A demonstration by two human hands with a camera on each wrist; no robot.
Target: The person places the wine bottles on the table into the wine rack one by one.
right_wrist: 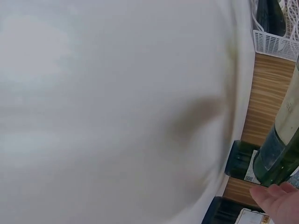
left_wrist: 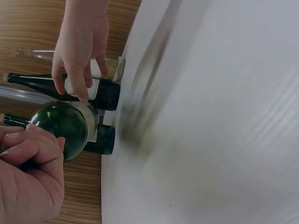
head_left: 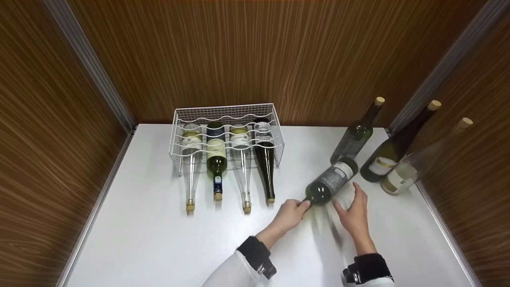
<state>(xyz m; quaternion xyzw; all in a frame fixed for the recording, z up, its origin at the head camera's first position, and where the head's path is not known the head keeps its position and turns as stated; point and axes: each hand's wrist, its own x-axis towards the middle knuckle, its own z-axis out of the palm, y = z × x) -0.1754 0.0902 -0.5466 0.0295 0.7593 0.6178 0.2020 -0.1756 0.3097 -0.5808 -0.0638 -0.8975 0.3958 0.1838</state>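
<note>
My left hand (head_left: 289, 217) grips the neck of a green wine bottle (head_left: 334, 181), which is tilted with its base toward the far right. In the left wrist view, curled fingers (left_wrist: 35, 147) cover that neck. Beside the bottle's lower body is my right hand (head_left: 355, 213), thumb and fingers spread apart. Its fingertips come close to the base in the right wrist view; whether they touch the glass I cannot tell. Behind the held bottle stands another green corked bottle (head_left: 352, 141). Farther right are a dark bottle (head_left: 382, 164) with a white label and a clear bottle (head_left: 400, 177), both upright.
A white wire rack (head_left: 224, 107) stands at the back left of the white table (head_left: 159, 239). Several corked bottles lie in it, necks toward me, including a dark one (head_left: 265, 159) at its right end. Wood-grain panels (head_left: 239, 59) enclose the back and sides.
</note>
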